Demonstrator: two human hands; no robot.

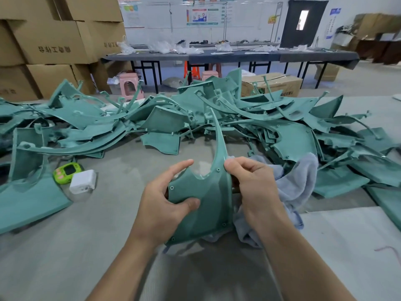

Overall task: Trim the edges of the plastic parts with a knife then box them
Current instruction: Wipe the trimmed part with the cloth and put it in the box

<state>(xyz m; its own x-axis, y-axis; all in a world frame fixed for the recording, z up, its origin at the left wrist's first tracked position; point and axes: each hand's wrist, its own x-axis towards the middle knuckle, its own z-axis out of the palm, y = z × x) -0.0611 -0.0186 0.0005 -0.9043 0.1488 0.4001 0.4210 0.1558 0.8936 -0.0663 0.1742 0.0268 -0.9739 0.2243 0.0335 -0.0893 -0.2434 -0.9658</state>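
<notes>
I hold one teal plastic part (213,198) upright over the grey table (91,231); it has a wide lower panel with screw holes and a long thin horn rising from it. My left hand (167,203) grips its left edge, thumb on the front face. My right hand (249,183) pinches the right edge near the base of the horn. No knife shows in either hand. A large heap of similar teal parts (249,118) spreads across the table behind.
A grey-blue towel (297,183) lies under and right of my right hand. A green gadget (67,172) and a white box (82,181) sit at left. Cardboard boxes (50,42) are stacked at back left, one open carton (273,82) beyond the heap.
</notes>
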